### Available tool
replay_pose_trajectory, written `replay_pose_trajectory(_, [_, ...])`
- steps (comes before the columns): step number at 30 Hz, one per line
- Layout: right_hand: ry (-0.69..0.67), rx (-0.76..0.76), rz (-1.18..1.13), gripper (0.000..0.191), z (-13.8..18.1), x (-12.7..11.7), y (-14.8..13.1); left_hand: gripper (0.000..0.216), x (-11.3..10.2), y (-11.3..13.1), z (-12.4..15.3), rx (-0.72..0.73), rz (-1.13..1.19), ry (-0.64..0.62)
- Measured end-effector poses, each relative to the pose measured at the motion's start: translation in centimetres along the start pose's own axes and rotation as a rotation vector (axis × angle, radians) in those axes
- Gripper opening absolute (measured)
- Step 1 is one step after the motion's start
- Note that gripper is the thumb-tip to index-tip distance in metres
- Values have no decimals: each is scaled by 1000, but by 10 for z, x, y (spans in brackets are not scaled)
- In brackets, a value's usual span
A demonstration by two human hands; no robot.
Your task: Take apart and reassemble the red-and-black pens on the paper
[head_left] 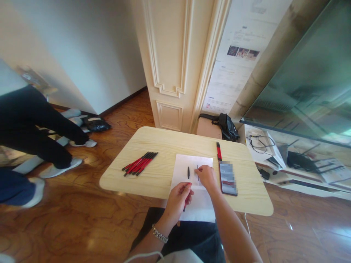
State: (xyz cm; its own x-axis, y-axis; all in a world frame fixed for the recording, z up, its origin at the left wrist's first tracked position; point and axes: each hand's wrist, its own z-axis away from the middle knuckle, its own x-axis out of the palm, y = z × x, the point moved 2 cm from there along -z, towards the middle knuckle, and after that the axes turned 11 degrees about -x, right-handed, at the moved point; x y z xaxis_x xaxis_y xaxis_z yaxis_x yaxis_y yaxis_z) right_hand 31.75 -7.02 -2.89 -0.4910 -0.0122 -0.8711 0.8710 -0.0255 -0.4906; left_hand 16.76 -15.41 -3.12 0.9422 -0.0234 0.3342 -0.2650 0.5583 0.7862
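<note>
At the left edge of the frame stands a person in dark trousers (30,120) and pale shoes, with a blue trouser leg (13,188) and another pale shoe below. Near those feet a black bag (97,124) lies on the glossy brown wood floor (123,117), against a plain pale wall (106,44) at upper left.

Towards the middle, a cream panelled door or column (175,47) rises behind the counter (161,142), a light wood-grain top with rounded corners. On the counter's left part lies a slanting pile of red-and-black pens (140,163). A white sheet of paper (193,160) covers its centre front. Over the paper, the left hand (181,195) is curled around a red barrel (184,206); a short black piece (188,172) lies on the sheet just beyond. The right hand (206,176) pinches a thin dark rod (197,168) over the paper.

Further right lie a phone (228,177) with a blurred screen and, just above it, two more red-and-black pens (218,151). Behind them, a black pouch (228,126) sits on a pinkish box (207,126), below printed sheets (238,58) on the wall. At right, a cable (260,143) lies on a white box (259,153) below a large dark glossy panel (309,80).
</note>
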Motion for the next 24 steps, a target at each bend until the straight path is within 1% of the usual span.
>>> replay_pose_trajectory(3, [17,7,-16,26,1,-3,-2,34,2,1,1,-26,45,-22])
replay_pose_trajectory(5, [62,-6,-67,27,5,-8,-3,34,2,2,1,-47,82,-36])
replay_pose_trajectory(7, [118,-41,-186,31,12,-12,-5,35,3,2,1,-70,107,-45])
replay_pose_trajectory(9, [123,-68,-400,34,23,-12,-7,36,4,3,1,-96,123,-57])
replay_pose_trajectory(12, [13,-63,-796,38,42,-5,-12,36,7,4,0,-163,154,-106])
replay_pose_trajectory(15, [-84,-10,-1063,44,59,2,-16,37,10,5,0,-229,184,-149])
replay_pose_trajectory(20, [-131,81,-1283,47,69,5,-18,35,12,4,0,-235,197,-167])
replay_pose_trajectory(24, [-177,76,-1384,42,68,5,-18,36,9,0,-1,-248,176,-158])
